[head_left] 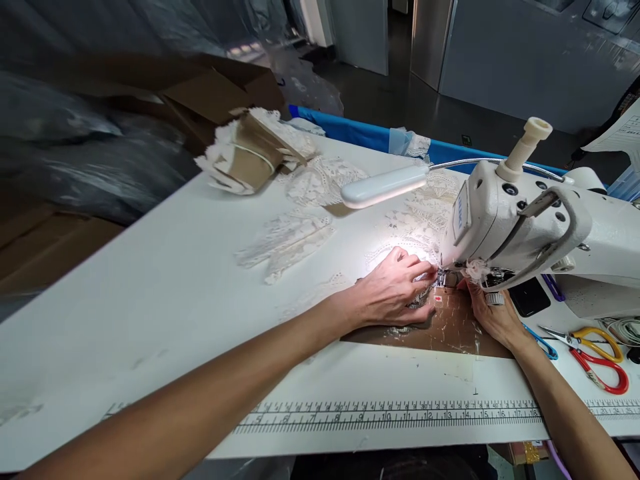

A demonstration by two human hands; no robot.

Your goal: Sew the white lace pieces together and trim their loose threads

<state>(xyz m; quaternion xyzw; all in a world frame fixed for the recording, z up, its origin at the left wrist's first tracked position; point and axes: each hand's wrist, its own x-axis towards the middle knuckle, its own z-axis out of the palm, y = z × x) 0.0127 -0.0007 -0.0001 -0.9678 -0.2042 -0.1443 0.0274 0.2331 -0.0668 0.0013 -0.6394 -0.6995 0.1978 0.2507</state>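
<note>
A white sewing machine (530, 220) stands at the right, its presser foot (447, 279) down near a brown plate (457, 323) on the white table. My left hand (397, 287) lies just left of the foot, fingers bent and pressed on white lace (415, 250) under the lamp light. Right of the foot, my right hand (493, 313) reaches beneath the machine head, its fingertips partly hidden; what they hold, if anything, cannot be made out.
Lace pieces (300, 240) and a cardboard-wrapped lace bundle (250, 157) lie left of the white lamp (385, 187). Right are a black phone (529, 297), scissors (595, 350) and blue snips (543, 341). A printed ruler (387, 417) runs along the front edge.
</note>
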